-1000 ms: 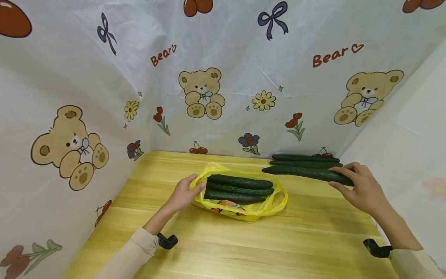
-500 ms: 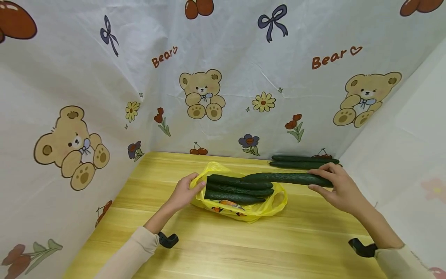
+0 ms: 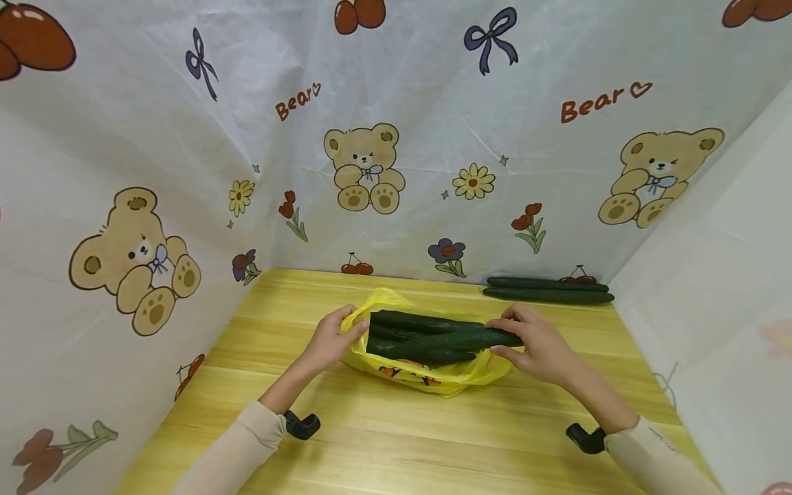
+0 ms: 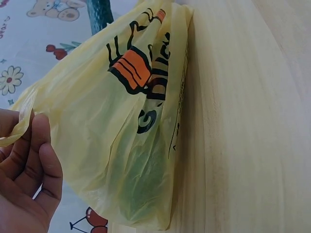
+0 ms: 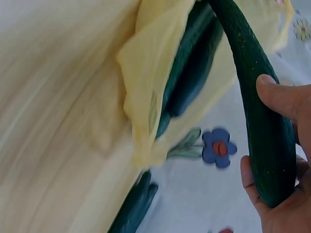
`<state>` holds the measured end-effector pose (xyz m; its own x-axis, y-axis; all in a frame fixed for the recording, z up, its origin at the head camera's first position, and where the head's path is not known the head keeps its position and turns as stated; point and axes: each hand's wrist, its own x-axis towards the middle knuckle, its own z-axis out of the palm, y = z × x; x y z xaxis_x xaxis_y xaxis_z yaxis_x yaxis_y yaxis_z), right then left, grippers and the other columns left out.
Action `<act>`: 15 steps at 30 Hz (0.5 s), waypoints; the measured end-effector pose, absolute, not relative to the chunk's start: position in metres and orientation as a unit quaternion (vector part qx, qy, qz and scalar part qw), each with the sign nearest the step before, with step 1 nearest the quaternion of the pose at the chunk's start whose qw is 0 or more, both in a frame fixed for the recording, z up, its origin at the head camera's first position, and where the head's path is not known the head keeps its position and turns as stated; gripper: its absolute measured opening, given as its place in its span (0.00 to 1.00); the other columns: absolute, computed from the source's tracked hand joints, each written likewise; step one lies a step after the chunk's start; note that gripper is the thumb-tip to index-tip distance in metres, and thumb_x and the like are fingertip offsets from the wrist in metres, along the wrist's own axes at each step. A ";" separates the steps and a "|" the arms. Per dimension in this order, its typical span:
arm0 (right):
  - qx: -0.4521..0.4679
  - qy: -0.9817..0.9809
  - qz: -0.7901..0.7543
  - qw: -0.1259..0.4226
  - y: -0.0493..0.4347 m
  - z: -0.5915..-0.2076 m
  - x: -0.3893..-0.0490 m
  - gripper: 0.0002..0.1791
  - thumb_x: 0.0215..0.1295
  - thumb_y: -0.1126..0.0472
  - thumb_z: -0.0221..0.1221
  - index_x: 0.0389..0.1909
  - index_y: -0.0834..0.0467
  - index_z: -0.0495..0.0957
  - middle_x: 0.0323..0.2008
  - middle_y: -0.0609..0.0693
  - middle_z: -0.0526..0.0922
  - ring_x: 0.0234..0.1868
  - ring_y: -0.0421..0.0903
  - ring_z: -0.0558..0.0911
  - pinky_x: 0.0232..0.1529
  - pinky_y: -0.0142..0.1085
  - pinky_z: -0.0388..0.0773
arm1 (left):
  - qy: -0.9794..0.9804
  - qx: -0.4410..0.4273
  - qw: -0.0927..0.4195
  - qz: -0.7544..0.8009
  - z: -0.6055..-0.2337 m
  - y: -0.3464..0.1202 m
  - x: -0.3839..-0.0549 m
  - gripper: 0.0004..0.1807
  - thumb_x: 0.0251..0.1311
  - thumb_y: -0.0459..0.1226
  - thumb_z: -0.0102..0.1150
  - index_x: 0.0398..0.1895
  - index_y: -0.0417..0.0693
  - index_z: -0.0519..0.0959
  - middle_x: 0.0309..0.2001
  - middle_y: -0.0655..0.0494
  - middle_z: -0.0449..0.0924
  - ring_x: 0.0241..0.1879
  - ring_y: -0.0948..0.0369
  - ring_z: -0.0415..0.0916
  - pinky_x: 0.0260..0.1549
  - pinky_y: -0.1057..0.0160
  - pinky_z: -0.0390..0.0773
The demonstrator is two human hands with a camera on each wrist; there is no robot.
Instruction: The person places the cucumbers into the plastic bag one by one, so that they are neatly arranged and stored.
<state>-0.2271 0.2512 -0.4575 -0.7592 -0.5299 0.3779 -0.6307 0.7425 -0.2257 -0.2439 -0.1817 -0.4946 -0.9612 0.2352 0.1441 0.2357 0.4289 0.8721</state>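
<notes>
A yellow plastic bag (image 3: 433, 385) lies on its side on the wooden table, its mouth wide. My left hand (image 3: 331, 342) pinches the bag's left rim between thumb and fingers, as the left wrist view also shows (image 4: 31, 170). Inside the bag lie several dark green cucumbers (image 5: 192, 73). With its thumb and fingers round one end, my right hand (image 3: 538, 350) holds another cucumber (image 5: 267, 141) over the bag's mouth. This cucumber's far end reaches leftward across those inside and overlaps them in the head view.
Two more cucumbers (image 3: 547, 295) lie side by side at the table's back right, against the cloth wall. White cloth (image 3: 427, 227) printed with bears and flowers encloses the back and sides. Bare wood (image 3: 396, 447) spans the front of the table (image 3: 346, 467).
My right hand has carried its cucumber leftward from beside the two at the back right, bringing it over the bag and lower. The left hand keeps its pinch on the rim.
</notes>
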 end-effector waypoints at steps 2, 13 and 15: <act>0.318 -0.924 0.169 0.129 0.239 -0.459 -0.227 0.23 0.65 0.54 0.76 0.60 0.53 0.88 0.47 0.47 0.81 0.44 0.42 0.74 0.42 0.40 0.75 | -0.844 -0.138 0.000 -0.518 -0.494 -0.182 -0.244 0.13 0.80 0.50 0.59 0.52 0.53 0.80 0.35 0.50 0.82 0.26 0.52 0.76 0.24 0.64 0.76; 0.321 -0.924 0.184 0.098 0.194 -0.470 -0.218 0.22 0.71 0.48 0.71 0.61 0.54 0.86 0.44 0.45 0.79 0.38 0.37 0.71 0.39 0.34 0.70 | -0.840 -0.136 0.003 -0.526 -0.498 -0.185 -0.245 0.12 0.79 0.49 0.61 0.50 0.52 0.81 0.35 0.50 0.80 0.24 0.54 0.74 0.23 0.63 0.76; 0.315 -0.925 0.186 0.105 0.192 -0.469 -0.217 0.22 0.71 0.49 0.71 0.61 0.55 0.87 0.44 0.46 0.80 0.38 0.37 0.72 0.39 0.35 0.71 | -0.842 -0.132 0.007 -0.522 -0.496 -0.187 -0.244 0.11 0.79 0.49 0.61 0.50 0.52 0.81 0.34 0.50 0.79 0.22 0.60 0.71 0.23 0.64 0.75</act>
